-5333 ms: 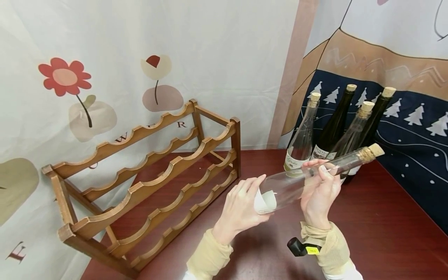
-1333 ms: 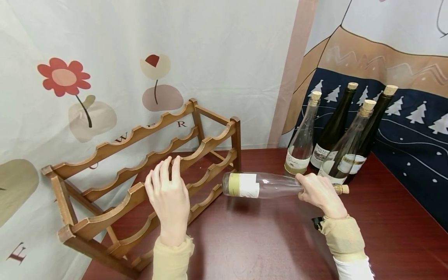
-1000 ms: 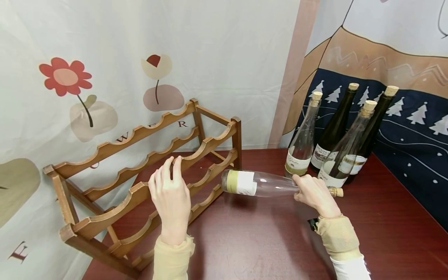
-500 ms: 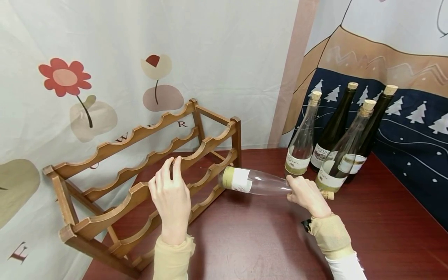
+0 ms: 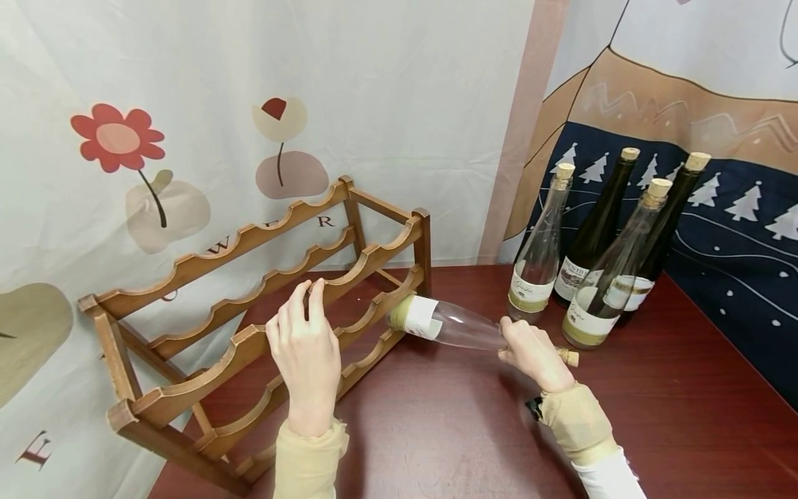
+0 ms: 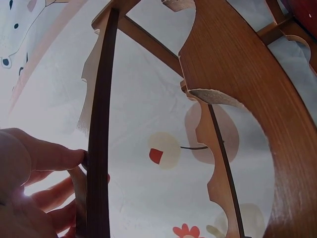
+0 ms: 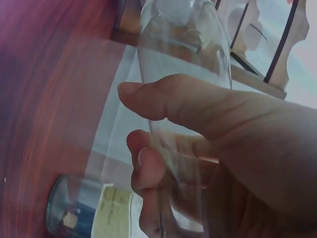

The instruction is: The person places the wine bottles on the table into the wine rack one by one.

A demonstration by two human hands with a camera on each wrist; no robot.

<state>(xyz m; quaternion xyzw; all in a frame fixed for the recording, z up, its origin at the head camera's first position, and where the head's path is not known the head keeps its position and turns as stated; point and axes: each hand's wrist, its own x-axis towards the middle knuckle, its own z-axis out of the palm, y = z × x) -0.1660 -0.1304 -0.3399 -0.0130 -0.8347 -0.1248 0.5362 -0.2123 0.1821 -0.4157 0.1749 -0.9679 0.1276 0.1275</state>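
Observation:
A corked clear glass bottle (image 5: 461,327) lies nearly level above the table, its base pointing left. My right hand (image 5: 535,353) grips its neck, the cork sticking out past the hand. The bottle's base end, with a green and white label, is at the right part of the wooden wine rack (image 5: 181,394), between its middle and bottom front rails; whether it touches the wood I cannot tell. My left hand (image 5: 305,360) holds the rack's top front rail, thumb on one side and fingers on the other in the left wrist view. Curled fingers (image 7: 148,168) wrap the glass in the right wrist view.
Several corked bottles stand grouped at the back right: a clear bottle (image 5: 530,287), another clear bottle (image 5: 589,320) nearer me, and dark bottles (image 5: 601,215) behind. The dark red table (image 5: 449,430) runs under everything. A printed cloth (image 5: 430,104) hangs behind the rack.
Earlier both hands held the bottle; the left hand then went to the rack's rail. Over the last second the right hand has moved left and slightly down, bringing the bottle's base into the rack's front.

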